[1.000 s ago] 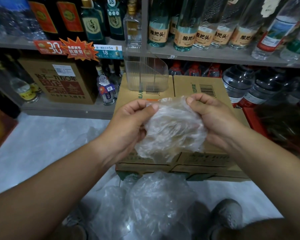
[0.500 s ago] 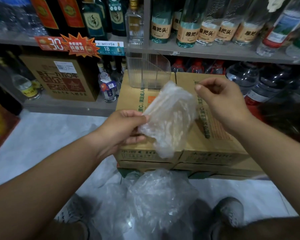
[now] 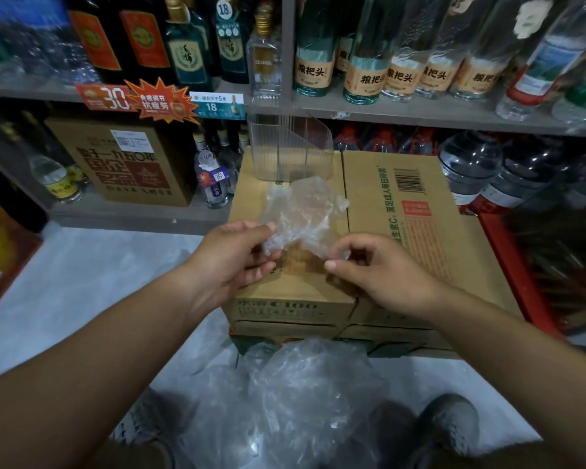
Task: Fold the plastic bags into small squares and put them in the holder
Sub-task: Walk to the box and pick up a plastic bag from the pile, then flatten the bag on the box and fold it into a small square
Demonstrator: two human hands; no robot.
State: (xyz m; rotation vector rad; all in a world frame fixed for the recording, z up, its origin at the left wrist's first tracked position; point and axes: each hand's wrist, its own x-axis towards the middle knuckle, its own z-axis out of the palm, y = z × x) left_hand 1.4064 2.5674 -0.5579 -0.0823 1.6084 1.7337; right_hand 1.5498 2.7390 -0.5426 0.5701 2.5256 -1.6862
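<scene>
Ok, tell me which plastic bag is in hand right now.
The bag spread over the cardboard box, pinched at its near edge by the left hand and right hand. The other bags lie crumpled in a heap below, untouched.

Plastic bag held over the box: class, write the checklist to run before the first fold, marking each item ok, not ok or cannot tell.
1. Grip: left hand and right hand each pinch a near corner of the plastic bag: ok.
2. Bag flat: crumpled and wrinkled: not ok.
3. Folding surface: cardboard box top beneath it: ok.
4. Target: holder upright on the box, beyond the bag: ok.
5. Bag's edges aligned: cannot tell.
6. More to fold: pile of bags on the floor: ok.
</scene>
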